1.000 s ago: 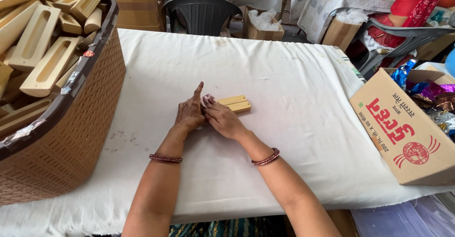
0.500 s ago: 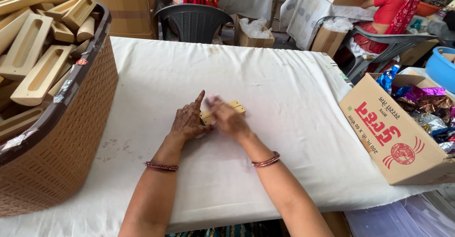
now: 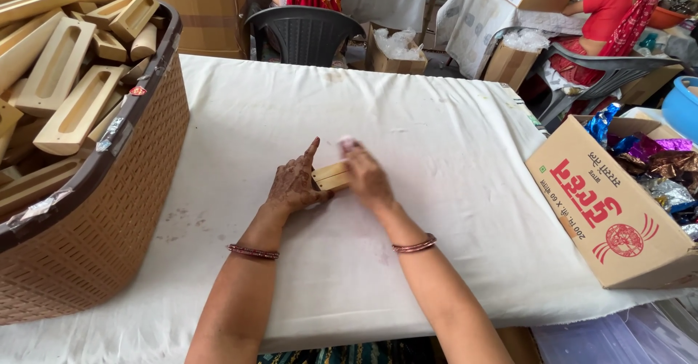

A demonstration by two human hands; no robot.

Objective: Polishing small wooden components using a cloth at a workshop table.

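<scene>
A pale wooden block (image 3: 331, 176), made of two stacked strips, lies on the white cloth (image 3: 436, 153) of the table. My left hand (image 3: 294, 182) rests against its left end, thumb under it and index finger pointing up. My right hand (image 3: 366, 175) lies over its right end and covers most of it. A small pink-white thing (image 3: 346, 143) shows at my right fingertips; what it is I cannot tell. Both wrists wear bangles.
A brown woven basket (image 3: 109, 182) heaped with several slotted wooden blocks (image 3: 69, 80) fills the left. A cardboard box (image 3: 611, 211) with shiny wrappers stands at the right edge. Behind the table are a dark plastic chair (image 3: 305, 33), more boxes, and a seated person in red (image 3: 611, 15).
My right hand has slid from beside the block's left end to over its right end. The block is now mostly covered. My left hand has stayed in place.
</scene>
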